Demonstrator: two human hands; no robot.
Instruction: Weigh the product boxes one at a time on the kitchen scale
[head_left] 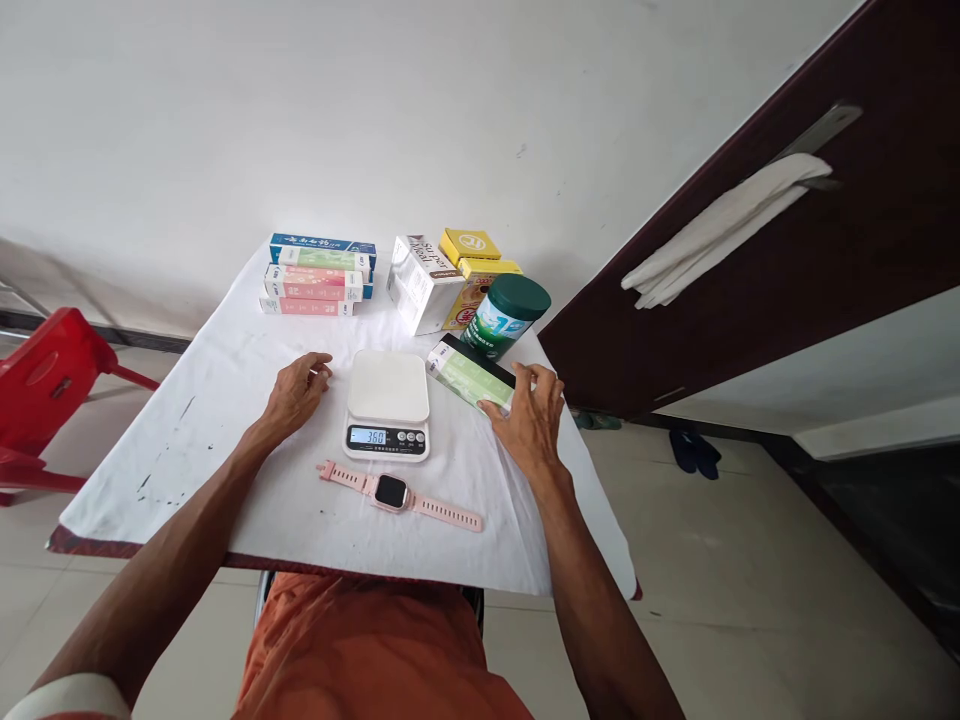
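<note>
My right hand grips the near right end of a long green-and-white toothpaste box, thumb on one side and fingers on the other. The box lies slantwise on the table, right of a white digital kitchen scale. The scale's plate is bare, and its lit display shows digits like 360. To the left of the scale, my left hand hovers at or just over the cloth, holding nothing, fingers loosely bent and apart. A pink smartwatch lies stretched out in front of the scale.
Several toothpaste boxes are stacked at the back left. A white carton, yellow boxes and a green canister stand at the back right, close to my right hand. A red chair is beside the table's left edge.
</note>
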